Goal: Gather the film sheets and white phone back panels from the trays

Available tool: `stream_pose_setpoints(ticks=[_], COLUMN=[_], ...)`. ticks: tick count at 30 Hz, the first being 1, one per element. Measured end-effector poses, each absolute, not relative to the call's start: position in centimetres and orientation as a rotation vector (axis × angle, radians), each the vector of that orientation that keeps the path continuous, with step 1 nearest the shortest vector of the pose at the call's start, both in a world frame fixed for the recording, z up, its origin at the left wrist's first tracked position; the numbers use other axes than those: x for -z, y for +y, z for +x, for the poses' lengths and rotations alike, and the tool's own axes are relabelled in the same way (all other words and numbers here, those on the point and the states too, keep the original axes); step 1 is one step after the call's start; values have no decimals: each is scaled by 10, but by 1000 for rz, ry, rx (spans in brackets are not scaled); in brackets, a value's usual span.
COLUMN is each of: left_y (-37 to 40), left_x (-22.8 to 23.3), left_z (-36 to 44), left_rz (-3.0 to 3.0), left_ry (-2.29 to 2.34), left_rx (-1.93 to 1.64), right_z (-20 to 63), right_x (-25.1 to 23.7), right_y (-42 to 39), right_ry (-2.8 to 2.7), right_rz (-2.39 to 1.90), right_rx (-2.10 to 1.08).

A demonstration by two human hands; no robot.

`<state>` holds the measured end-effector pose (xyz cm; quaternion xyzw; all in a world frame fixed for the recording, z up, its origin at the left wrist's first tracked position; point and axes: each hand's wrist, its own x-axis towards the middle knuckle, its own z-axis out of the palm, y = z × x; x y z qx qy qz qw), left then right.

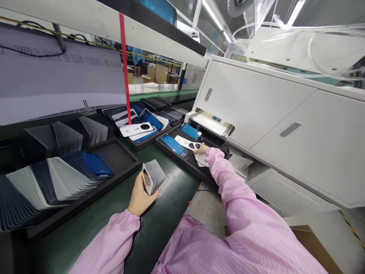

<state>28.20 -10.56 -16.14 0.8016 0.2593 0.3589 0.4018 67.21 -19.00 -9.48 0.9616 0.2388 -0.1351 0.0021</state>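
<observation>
Left tray point(117, 155): black, lying on the green bench top point(171, 182), with thin panels point(71, 179), dark and pale, leaning in a fanned row, and a blue panel point(95, 164) at the row's right end
Middle tray point(146, 144): past the left tray, heaped with white and blue panels lying at odd angles; a red strip point(124, 68) hangs just in front of the heap
Left hand point(142, 198): above the bench top, thumb and fingers closed round a stack point(156, 175), spread only as wide as the stack calls for
Stack: many pale panels packed face to face, tilted, the outermost showing a round ring toward the left
Right tray point(184, 164): black, well apart from the left hand, with 2 blue panels point(173, 145) and a white panel point(182, 141) lying inside
White panel: just left of the right fingertips, long axis running from the far left down toward that hand, its dark-ringed end nearest the fingers; the right hand is much the nearer of the 2
Right hand point(202, 149): reaching over the right tray, fingers bunched at the ringed end, more pale pieces point(201, 161) beneath; whether the fingers pinch anything cannot be told
Conveyor belt point(209, 123): beyond the right tray, entering a slot in the white cabinet point(251, 95)
</observation>
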Motion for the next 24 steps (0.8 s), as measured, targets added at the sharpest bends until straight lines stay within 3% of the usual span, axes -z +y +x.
stream_pose_setpoints(ticks=[16,24], left_y=[-106,-104], left_x=[161,161], left_z=[280,278], left_rz=[2055,1885], left_ry=[686,671], left_rx=[-898,-879], right_z=[665,699], right_x=[94,50], right_y=[-220,-244], right_ry=[857,826], right_rz=[2871,2813], right_rx=[442,697])
